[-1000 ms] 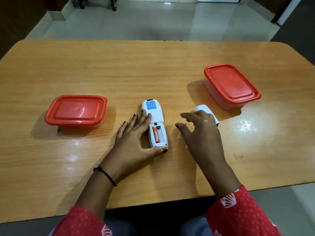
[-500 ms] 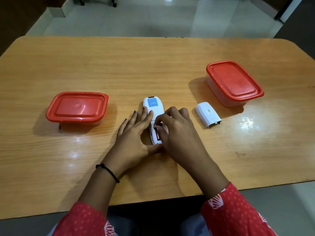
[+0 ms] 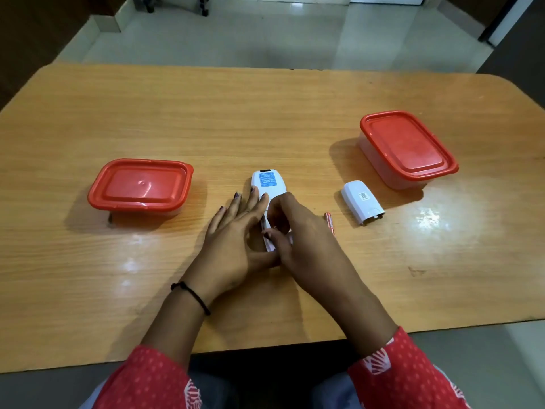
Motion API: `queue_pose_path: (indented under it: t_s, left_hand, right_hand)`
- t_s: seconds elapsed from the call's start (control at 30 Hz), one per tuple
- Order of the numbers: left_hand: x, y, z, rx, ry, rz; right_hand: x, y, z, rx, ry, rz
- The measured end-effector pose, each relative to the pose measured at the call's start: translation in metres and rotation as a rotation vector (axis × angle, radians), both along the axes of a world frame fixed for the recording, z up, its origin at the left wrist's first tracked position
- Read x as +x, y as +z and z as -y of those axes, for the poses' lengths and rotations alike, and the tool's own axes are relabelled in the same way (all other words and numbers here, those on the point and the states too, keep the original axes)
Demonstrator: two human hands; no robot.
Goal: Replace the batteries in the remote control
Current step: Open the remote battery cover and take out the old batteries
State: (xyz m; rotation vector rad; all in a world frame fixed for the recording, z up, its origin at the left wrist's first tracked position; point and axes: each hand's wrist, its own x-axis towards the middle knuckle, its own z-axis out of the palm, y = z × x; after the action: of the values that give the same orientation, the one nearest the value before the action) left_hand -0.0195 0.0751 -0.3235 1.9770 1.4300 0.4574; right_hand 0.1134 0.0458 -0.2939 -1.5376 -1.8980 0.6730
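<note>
White, smooth plastic remote (image 3: 268, 184) lies frame centre, left hand (image 3: 236, 231) flat against it, fingers spread; right hand (image 3: 298, 231) fingertips pinch into its compartment, contents hidden. Cylindrical orange battery (image 3: 329, 222) lies loose just right.

Overhead light, moderate brightness. Specular glare patches are seen on the glossy table (image 3: 295, 119), strongest at right (image 3: 427, 216) and near the left wrist. Soft shadows are cast leftward and toward the viewer by both red-lidded containers (image 3: 141, 187). Table edges are bowed by wide-angle distortion. Slight softness is noted throughout; corners are darkened.
</note>
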Motion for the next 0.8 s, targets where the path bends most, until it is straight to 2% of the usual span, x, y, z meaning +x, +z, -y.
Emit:
queue_pose_path:
  t_s: [0.1, 0.17, 0.27, 0.37, 0.47, 0.67, 0.8]
  left_hand:
    - [-0.002, -0.001, 0.002, -0.019, -0.009, 0.028]
    - [-0.002, -0.001, 0.002, -0.013, -0.014, 0.026]
    - [-0.002, 0.0, 0.002, -0.027, -0.023, 0.02]
    - [-0.002, 0.001, 0.001, -0.036, -0.023, 0.019]
    - [-0.002, 0.001, 0.001, -0.036, -0.017, 0.031]
    - [-0.001, 0.0, 0.004, 0.043, 0.003, 0.007]
    - [0.008, 0.006, 0.009, 0.127, 0.094, 0.133]
  right_hand:
    - [0.022, 0.01, 0.001, 0.076, -0.2, -0.288]
    - [0.046, 0.014, 0.0, 0.117, -0.383, -0.391]
    - [0.073, 0.01, 0.003, 0.058, -0.528, -0.253]
    - [0.076, -0.003, 0.004, -0.034, -0.542, -0.008]
    - [0.072, -0.01, 0.002, -0.056, -0.565, 0.112]
    - [0.074, -0.01, 0.007, -0.025, -0.565, 0.153]
    - [0.095, 0.001, 0.008, 0.188, -0.682, 0.051]
